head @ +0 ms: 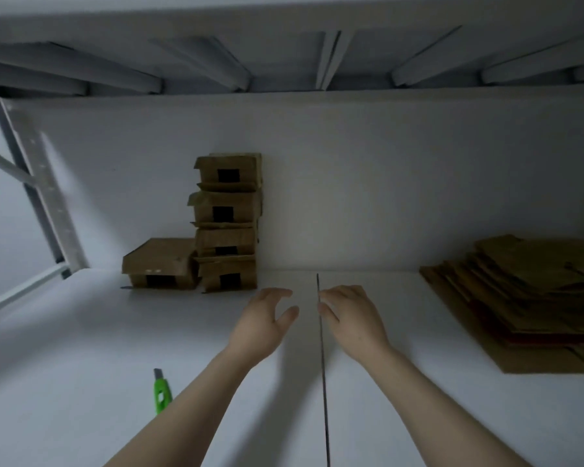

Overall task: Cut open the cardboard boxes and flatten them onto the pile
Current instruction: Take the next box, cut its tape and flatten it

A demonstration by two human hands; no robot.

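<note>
A stack of four small brown cardboard boxes (226,224) stands just beyond the left hand (260,321), ahead of its fingertips and a little to the left, backed against the white rear wall (418,183). A fifth, lower brown cardboard box (159,264) sits touching the foot of the stack, farther to the left of that hand. All five look whole and unflattened; each shows a dark patch on its near face, perhaps tape, though that cannot be told.

Well off to the right of the right hand (351,318) lies the pile of flattened brown cardboard sheets (526,298), already several layers deep, so a good share of the job appears done, with five boxes left to cut and flatten.

Both hands are empty. The left has its fingers loosely spread and the thumb held apart, reaching towards the bottom of the stack without touching it. The right is relaxed, fingers gently bent, pinching nothing. The step in hand is probably fetching the next box.

The green plastic utility knife (162,392) lies untouched on the white tabletop (81,348), behind and left of the left hand, beside the forearm. A thin dark seam (322,365) in the tabletop runs between the two hands, close to the right one. Farther left stands a pale metal shelf upright (44,197), and overhead is the ribbed grey underside of a shelf (284,62).
</note>
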